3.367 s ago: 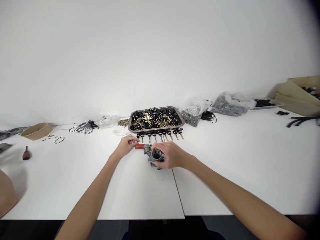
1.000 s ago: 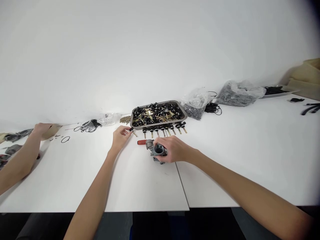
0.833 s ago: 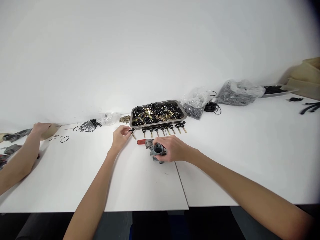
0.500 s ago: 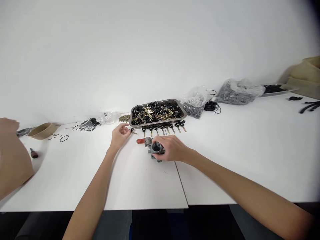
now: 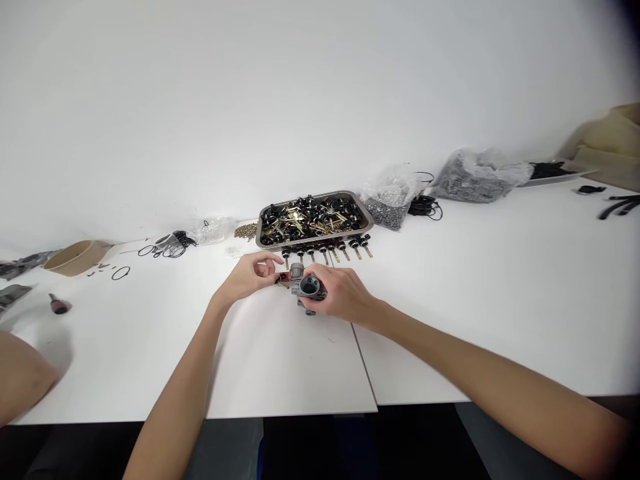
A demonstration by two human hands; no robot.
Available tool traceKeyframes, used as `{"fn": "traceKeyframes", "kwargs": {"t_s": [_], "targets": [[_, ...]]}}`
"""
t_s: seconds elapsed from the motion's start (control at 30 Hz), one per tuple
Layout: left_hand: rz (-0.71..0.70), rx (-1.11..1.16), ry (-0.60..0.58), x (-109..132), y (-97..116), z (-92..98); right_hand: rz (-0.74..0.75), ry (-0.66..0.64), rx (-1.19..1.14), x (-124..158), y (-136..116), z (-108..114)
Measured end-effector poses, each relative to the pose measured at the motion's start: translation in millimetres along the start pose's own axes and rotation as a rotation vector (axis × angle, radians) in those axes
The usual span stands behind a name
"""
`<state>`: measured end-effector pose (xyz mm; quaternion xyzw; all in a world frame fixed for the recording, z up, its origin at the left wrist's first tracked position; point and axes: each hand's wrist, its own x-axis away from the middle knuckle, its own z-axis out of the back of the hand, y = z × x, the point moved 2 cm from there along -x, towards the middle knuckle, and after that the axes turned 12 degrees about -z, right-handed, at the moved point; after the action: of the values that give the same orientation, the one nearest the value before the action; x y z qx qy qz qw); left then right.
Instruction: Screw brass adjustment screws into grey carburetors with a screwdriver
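Note:
My right hand (image 5: 337,291) is closed round a grey metal carburetor (image 5: 309,287), its round bore facing up toward me. Between the fingertips of my left hand (image 5: 253,275) is a small black-and-brass part (image 5: 283,280), right beside the carburetor's left side. Behind these lies something with a red handle (image 5: 287,274), mostly hidden now. A row of similar black-and-brass parts (image 5: 345,251) lies along the front of a metal tray (image 5: 370,223) heaped with more of them.
Left of the tray is a pile of small brass pieces (image 5: 246,231). Plastic bags of small parts (image 5: 390,207) and black rings (image 5: 425,208) sit to its right. At far left are a tan bowl (image 5: 75,260), a dark-handled tool (image 5: 58,305) and another person's arm (image 5: 23,377).
My left hand has moved right with the small part, up against the carburetor, covering most of the red handle. The other person's arm has dropped lower at the left edge.

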<state>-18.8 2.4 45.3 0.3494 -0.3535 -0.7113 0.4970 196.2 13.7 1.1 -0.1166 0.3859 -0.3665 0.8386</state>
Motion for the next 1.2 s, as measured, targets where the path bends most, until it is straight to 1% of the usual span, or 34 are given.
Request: {"fn": "traceKeyframes", "kwargs": {"t_s": [0.23,0.5,0.63,0.83,1.0,1.2], "targets": [[-0.011,0.018,-0.02,-0.1,-3.5,-4.5,0.008,0.003,-0.01,-0.9,0.6,-1.1],[-0.045,-0.021,0.008,-1.6,-4.9,-7.1,0.006,-0.019,-0.022,-1.1,-0.1,-0.9],[-0.039,-0.077,-0.007,-1.1,-3.9,-7.0,0.006,-0.017,-0.023,-1.6,-0.3,-0.9],[-0.017,-0.189,-0.038,3.5,6.0,-4.3,-0.008,-0.025,-0.027,-1.6,0.2,-0.8],[-0.042,-0.284,-0.065,5.9,10.9,-2.5,-0.012,-0.024,-0.031,-1.8,0.1,-0.5],[-0.098,-0.389,-0.065,7.4,15.9,-1.9,-0.014,-0.029,-0.022,-2.0,0.9,-1.6]]}}
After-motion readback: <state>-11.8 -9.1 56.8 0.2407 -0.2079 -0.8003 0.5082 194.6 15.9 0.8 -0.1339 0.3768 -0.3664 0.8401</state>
